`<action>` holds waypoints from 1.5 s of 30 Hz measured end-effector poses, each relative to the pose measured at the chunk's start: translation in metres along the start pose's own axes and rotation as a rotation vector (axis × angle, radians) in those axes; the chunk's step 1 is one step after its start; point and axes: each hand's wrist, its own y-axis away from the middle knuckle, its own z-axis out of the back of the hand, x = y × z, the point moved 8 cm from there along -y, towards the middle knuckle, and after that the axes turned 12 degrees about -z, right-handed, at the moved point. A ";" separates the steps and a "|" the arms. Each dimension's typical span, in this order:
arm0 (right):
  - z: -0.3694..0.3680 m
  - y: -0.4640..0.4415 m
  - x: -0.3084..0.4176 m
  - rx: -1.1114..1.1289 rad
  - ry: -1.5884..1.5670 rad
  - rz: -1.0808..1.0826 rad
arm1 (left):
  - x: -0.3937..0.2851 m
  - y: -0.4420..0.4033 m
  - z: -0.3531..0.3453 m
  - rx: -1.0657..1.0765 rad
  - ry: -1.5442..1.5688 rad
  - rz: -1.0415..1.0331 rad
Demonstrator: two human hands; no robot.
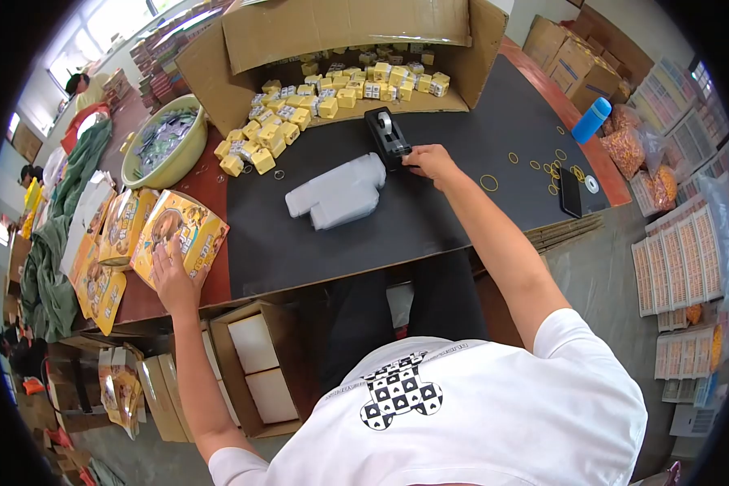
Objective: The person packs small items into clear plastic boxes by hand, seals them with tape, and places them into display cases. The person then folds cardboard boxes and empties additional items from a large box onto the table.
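My left hand (pixel 174 274) lies flat with its fingers out on a yellow printed carton (pixel 183 230) at the table's left side. Another yellow carton (pixel 125 225) stands beside it. At the middle of the black mat is a black tape dispenser (pixel 386 136) with a roll of tape in it. My right hand (pixel 431 162) is at the dispenser's near end, its fingertips pinched at the cutting edge, apparently on the tape. Left of that hand lies a stack of whitish translucent plastic sheets (pixel 338 194), cut in a stepped shape.
A cardboard box (pixel 344 32) on its side spills small yellow boxes (pixel 332 93). A pale green basin (pixel 166 146) holds wrapped pieces. Rubber bands (pixel 489 183), a phone (pixel 569 193) and a blue bottle (pixel 591 121) sit to the right. Below the table is an open carton (pixel 259 368).
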 end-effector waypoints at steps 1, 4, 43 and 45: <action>0.000 0.000 0.001 0.005 0.008 -0.001 | 0.001 -0.001 -0.001 -0.007 0.006 -0.007; 0.004 0.004 0.002 0.014 0.022 -0.002 | 0.000 0.003 -0.001 -0.023 0.016 -0.022; -0.341 0.215 0.047 1.248 -0.516 -0.110 | -0.018 0.031 0.061 -0.083 0.103 -0.104; -0.336 0.219 0.047 1.244 -0.526 -0.105 | -0.024 0.036 0.058 -0.124 0.086 -0.122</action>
